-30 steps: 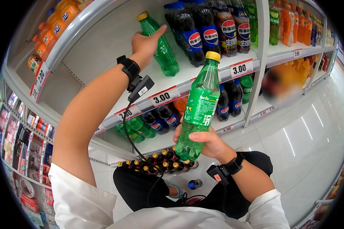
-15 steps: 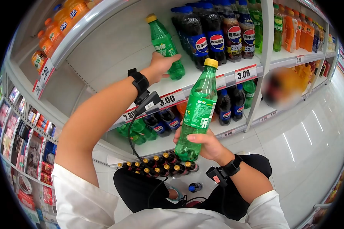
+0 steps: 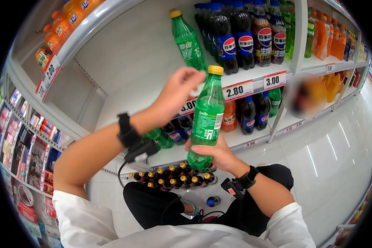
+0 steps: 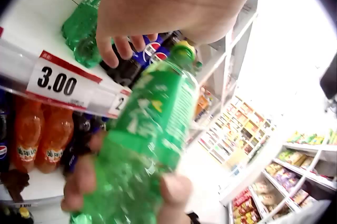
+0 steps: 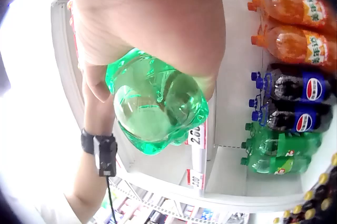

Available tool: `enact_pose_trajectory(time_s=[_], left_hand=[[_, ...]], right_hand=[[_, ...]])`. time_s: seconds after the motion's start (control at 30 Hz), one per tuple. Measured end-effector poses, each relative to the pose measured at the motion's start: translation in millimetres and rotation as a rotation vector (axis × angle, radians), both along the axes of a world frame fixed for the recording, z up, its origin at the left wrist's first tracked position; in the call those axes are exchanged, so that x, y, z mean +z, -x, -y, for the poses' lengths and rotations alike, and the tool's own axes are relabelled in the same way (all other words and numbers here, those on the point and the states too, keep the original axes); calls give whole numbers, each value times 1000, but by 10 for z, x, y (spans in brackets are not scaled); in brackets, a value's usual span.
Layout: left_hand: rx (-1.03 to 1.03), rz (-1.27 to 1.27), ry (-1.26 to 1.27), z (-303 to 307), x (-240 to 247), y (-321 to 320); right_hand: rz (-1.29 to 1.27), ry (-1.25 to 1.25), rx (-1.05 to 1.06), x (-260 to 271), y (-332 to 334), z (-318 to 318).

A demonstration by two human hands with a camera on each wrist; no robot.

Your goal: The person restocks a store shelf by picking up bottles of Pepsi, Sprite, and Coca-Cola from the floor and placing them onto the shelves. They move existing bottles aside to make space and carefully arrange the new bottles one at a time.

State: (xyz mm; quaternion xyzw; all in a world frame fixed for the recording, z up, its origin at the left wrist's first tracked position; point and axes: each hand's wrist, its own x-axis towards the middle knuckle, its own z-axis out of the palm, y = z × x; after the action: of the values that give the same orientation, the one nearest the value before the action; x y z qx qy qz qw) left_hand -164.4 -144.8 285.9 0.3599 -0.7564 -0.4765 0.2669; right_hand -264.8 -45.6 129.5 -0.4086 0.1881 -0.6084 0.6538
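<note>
Upright in my right hand (image 3: 221, 155) is a green Sprite bottle (image 3: 206, 120) with a yellow cap, gripped round its lower part; the right wrist view shows its base (image 5: 158, 108) beneath the palm. My left hand (image 3: 173, 97) hovers beside the cap, fingers loosely bent and holding nothing; whether it touches the cap is unclear. In the left wrist view the left hand (image 4: 158, 13) lies above the bottle neck. A second green bottle (image 3: 188, 45) with a yellow cap stands on the shelf (image 3: 128, 62), left of the dark Pepsi bottles (image 3: 227, 45).
Price tags line the shelf edge (image 3: 256, 86). Orange and dark bottles (image 3: 248, 118) stand on the lower shelf. Several yellow-capped dark bottles (image 3: 177, 182) are on the floor by the legs, with one blue-capped bottle (image 3: 213, 201) near the foot. Orange bottles (image 3: 62, 25) stand upper left.
My left hand has let go of the shelf bottle and come back toward the held bottle's cap. The held bottle has shifted slightly left and stands more upright.
</note>
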Motion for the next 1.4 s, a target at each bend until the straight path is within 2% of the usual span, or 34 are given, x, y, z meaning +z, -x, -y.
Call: enact_pose_trajectory(time_s=[0.03, 0.1, 0.17, 0.23, 0.3, 0.37, 0.4, 0.43, 0.5, 0.53, 0.57, 0.6, 0.63, 0.67, 0.7, 0.73, 0.8, 0.97, 1.03, 1.1, 1.17, 1.2, 1.23, 1.3, 1.4], left_hand=[[-89, 95, 25, -162, -32, -88], [-120, -43, 155, -500, -255, -227], [-100, -81, 117, -670, -411, -381], [-19, -132, 186, -743, -708, -584], [46, -225, 123, -797, -945, -794], [132, -262, 124, -943, -1220, -980], [155, -256, 204, -998, -1410, -1049], [187, -246, 236, -1083, -1568, -1093], [72, -38, 333, -1220, -1743, -1199], [78, 32, 240, -1323, -1858, -1232], [82, 101, 147, -1418, -2001, -1250], [-9, 130, 454, -1442, -2164, -1272], [-10, 121, 586, -1488, -2212, -1268], [-44, 111, 558, -1532, -2301, -1247], [-73, 105, 529, -1548, -2409, -1175], [-50, 110, 523, -1564, -2474, -1143], [-142, 36, 451, -1591, -2525, -1147], [-250, -23, 246, -1357, -2449, -1409], [-163, 53, 114, -1230, -2491, -1609], [36, -31, 102, -1107, -2557, -1765], [300, -180, -68, -1016, -2663, -1892], [411, -333, -1, -944, -2819, -1941], [540, -372, -102, -941, -2753, -1966], [650, -517, -132, -896, -2821, -2045], [681, -607, -214, -915, -2981, -2054]], right_hand=[[-85, 36, -61, -31, -18, 29], [-291, 78, -119, -88, -22, 52], [-345, 209, -148, -142, -92, 26], [-405, 252, -103, -198, -120, -53], [-668, 256, -34, -307, -79, -62], [-709, 280, -3, -254, -74, -150], [-811, 360, -50, -225, -45, -198], [-914, 453, -103, -183, -3, -234], [-968, 436, -85, -12, 22, -386], [-913, 519, -153, -47, -35, -408], [-913, 508, -133, -112, -96, -444], [-1016, 640, -181, -170, -147, -476], [-1109, 786, -230, -208, -217, -513], [-1237, 805, -259, -227, -252, -564], [-1254, 891, -285, -313, -216, -550], [-1267, 893, -278, -346, -221, -574], [-1276, 904, -250, -371, -243, -623], [-1329, 720, -163, -544, -115, -623], [-1406, 671, -135, -622, -111, -632], [-1486, 500, -45, -769, -85, -623], [-1535, 447, -28, -931, -47, -632], [-1595, 406, 5, -1018, -10, -628], [-1653, 368, 39, -1101, 23, -628], [-1718, 213, 109, -1292, 63, -666], [-1840, 227, 185, -1812, 182, -712]])
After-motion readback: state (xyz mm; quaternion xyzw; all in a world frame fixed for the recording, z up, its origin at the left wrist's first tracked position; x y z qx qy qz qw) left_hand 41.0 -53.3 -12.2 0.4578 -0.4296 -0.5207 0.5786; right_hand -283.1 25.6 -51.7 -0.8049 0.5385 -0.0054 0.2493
